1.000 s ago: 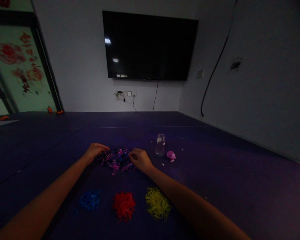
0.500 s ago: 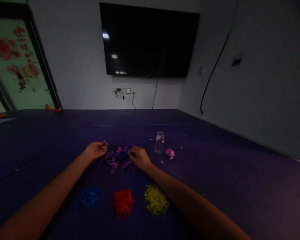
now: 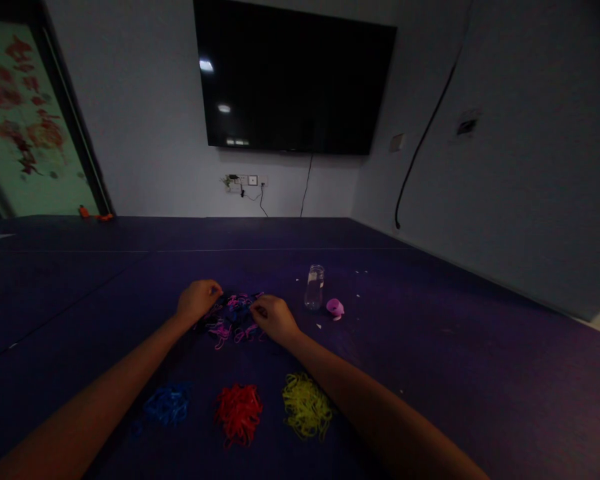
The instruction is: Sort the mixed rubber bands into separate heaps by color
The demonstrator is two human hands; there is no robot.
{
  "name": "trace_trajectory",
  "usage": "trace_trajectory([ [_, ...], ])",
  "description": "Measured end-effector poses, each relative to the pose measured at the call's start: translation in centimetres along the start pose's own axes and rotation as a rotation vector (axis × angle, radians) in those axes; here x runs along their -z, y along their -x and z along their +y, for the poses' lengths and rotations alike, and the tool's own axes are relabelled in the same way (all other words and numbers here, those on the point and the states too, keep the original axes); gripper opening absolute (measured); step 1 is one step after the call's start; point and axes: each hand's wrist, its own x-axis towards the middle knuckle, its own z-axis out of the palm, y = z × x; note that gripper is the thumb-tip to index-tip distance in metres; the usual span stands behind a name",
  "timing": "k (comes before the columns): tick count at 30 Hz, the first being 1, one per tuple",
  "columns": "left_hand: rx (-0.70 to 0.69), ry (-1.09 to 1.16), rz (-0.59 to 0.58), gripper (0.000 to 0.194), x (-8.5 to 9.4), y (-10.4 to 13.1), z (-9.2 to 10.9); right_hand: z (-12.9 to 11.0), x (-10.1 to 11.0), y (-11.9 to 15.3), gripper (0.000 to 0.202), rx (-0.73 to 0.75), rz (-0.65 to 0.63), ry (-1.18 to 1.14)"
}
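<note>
Basically, L hand [image 3: 197, 300] & R hand [image 3: 275, 317] at mixed pile [image 3: 233, 320], fingers curled, tips close together; can't tell if either's gripping a band.

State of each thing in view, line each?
Clear bottle: upright, open
Pink piece: off the bottle
Mixed pile: loose, spread
Blue pile: heaped
Red pile: heaped
Yellow pile: heaped
TV: screen dark
Left hand: at mixed pile, grip unclear
Right hand: at mixed pile, grip unclear

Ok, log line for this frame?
left hand: at mixed pile's left edge | right hand: at its right edge | blue, red, yellow piles: nearer camera | clear bottle: upright
</note>
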Motion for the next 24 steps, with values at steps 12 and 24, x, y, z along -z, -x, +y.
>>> trace_trajectory([
  [12, -0.15, -0.535, -0.057, 0.015, -0.3, 0.4, -0.3, -0.2, 0.1, -0.1, 0.015, 0.003, -0.03, 0.005],
  [24, -0.067, -0.219, -0.068, 0.015, 1.0, 0.0, 0.8, -0.1, 0.0, -0.1, 0.015, 0.019, -0.002, 0.003],
])
